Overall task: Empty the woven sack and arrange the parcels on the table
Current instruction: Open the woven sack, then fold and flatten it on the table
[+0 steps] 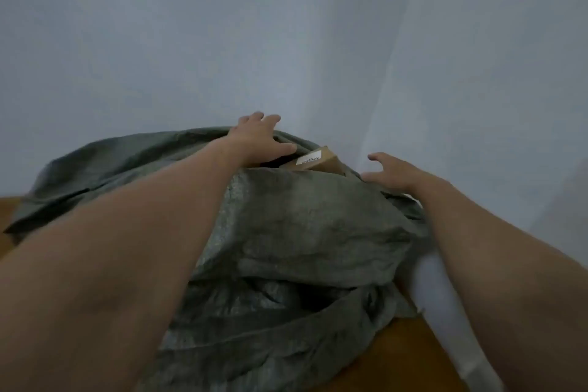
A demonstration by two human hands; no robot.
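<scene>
Woven sack (302, 232) slumped across centre and lower frame on wooden surface (410, 356), brown parcel (318, 160) peeking from its mouth. Left grip (257, 140) released, fingers spread on far rim; right grip (393, 172) released, beside sack's right edge.

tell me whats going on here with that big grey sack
A person is reaching over a grey-green woven sack lying on a wooden table. The left hand rests, fingers spread, on the far edge of the sack's mouth, and the right hand hovers open beside it. A brown parcel with a white label shows inside the opening, not yet taken out.
</scene>
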